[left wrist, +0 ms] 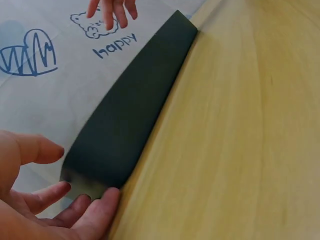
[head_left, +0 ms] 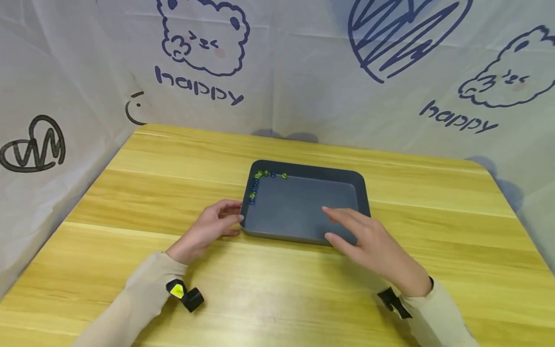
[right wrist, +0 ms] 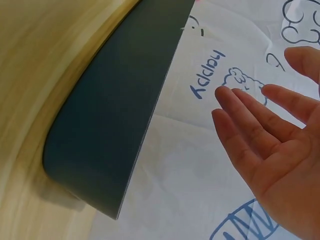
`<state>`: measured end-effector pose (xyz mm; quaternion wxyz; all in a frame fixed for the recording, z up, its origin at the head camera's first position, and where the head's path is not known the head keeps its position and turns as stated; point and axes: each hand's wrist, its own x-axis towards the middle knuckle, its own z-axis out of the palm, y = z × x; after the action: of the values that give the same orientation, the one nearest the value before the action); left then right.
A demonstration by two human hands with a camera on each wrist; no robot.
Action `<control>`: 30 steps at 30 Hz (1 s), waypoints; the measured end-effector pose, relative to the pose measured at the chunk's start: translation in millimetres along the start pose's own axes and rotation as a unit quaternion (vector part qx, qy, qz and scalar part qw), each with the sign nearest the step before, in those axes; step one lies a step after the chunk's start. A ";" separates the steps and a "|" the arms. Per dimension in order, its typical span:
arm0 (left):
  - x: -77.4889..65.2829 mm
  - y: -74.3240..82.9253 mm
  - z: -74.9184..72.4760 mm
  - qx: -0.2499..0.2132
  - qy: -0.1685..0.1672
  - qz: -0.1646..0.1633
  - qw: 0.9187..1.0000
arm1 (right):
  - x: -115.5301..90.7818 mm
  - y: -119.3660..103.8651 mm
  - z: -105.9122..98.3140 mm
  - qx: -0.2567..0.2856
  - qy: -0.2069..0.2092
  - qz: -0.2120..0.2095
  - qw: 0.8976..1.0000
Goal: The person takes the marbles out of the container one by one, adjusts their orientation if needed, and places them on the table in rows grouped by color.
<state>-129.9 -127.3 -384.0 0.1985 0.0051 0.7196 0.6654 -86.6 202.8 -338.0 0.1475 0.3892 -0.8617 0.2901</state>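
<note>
A dark grey rectangular tray [head_left: 303, 202] lies on the wooden table. Several small green-yellow and blue marbles [head_left: 256, 185] line its left wall and far left corner, and one green-yellow marble [head_left: 284, 176] sits a little apart along the far wall. My left hand [head_left: 212, 221] is at the tray's left end; in the left wrist view its lower fingertips [left wrist: 111, 195] touch the outer wall, with the thumb near the rim. Over the tray's near right corner hovers my right hand [head_left: 368, 241], fingers loosely extended and holding nothing. From the right wrist, the tray's outer wall [right wrist: 105, 110] hides the marbles.
The wooden table [head_left: 269, 289] extends around the tray on all sides. White cloth [head_left: 295, 86] with drawn bears, hearts and lettering hangs behind and at the sides. A small black camera [head_left: 191, 298] is strapped to the left wrist.
</note>
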 end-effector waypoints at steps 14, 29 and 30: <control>5.0 1.9 5.0 -0.022 -0.003 0.006 1.000 | 25.0 6.6 -7.7 0.037 -0.100 0.101 0.989; 0.7 -2.7 3.3 -0.025 0.010 0.006 1.000 | 88.9 9.1 -12.2 0.019 -0.162 0.103 0.981; 0.6 -3.4 3.3 -0.025 0.013 0.007 1.000 | 93.7 8.9 -13.1 0.020 -0.164 0.109 0.980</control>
<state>-128.6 -124.3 -387.6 0.1846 -0.0031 0.7051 0.6846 -154.2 160.8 -286.1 -0.0360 0.3383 -0.9054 0.2542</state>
